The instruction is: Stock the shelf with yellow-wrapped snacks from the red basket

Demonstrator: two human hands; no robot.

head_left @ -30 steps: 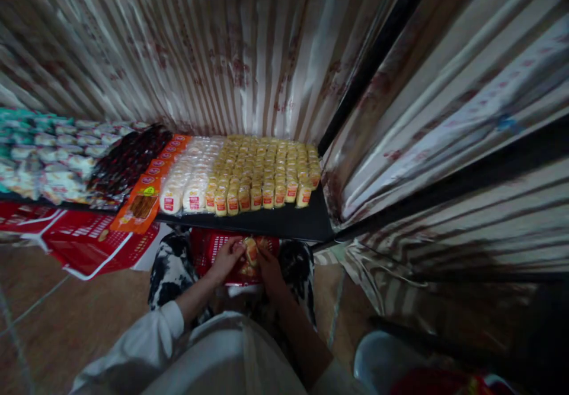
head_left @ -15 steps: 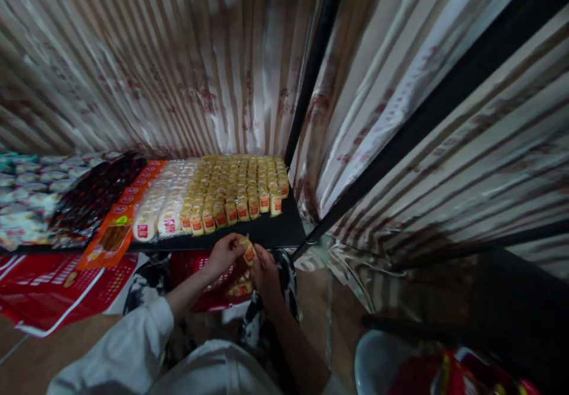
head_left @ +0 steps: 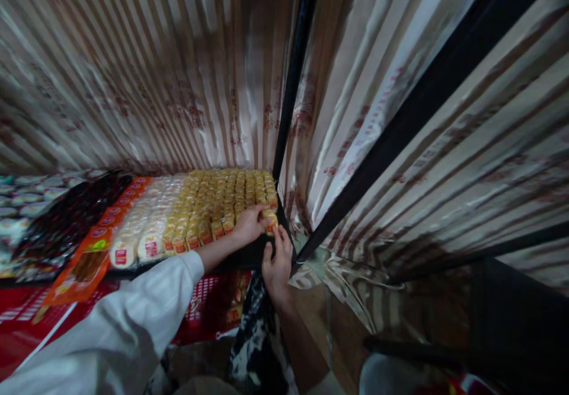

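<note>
A small yellow snack packet (head_left: 270,220) with a red label is at the front right end of the packet rows on the black shelf (head_left: 255,255). My left hand (head_left: 249,225) pinches it from the left. From below, the fingertips of my right hand (head_left: 277,260) touch the packet, with the thumb held apart from the fingers. Behind and to the left stand tight rows of like yellow packets (head_left: 217,199). Lower down, a red basket (head_left: 205,307) holds more yellow packets (head_left: 235,312), partly hidden by my left arm.
Left of the yellow rows lie white packets (head_left: 149,223), an orange bag (head_left: 84,264) and dark wrapped packs (head_left: 71,220). A black post (head_left: 296,80) rises at the shelf's right corner. Striped plastic sheeting (head_left: 200,69) hangs behind. Bottom right is a pale container (head_left: 386,374).
Both hands have moved up and forward from above the basket to the shelf, carrying the yellow packet to the front of the rightmost row. The right thumb has come away. The view has shifted slightly.
</note>
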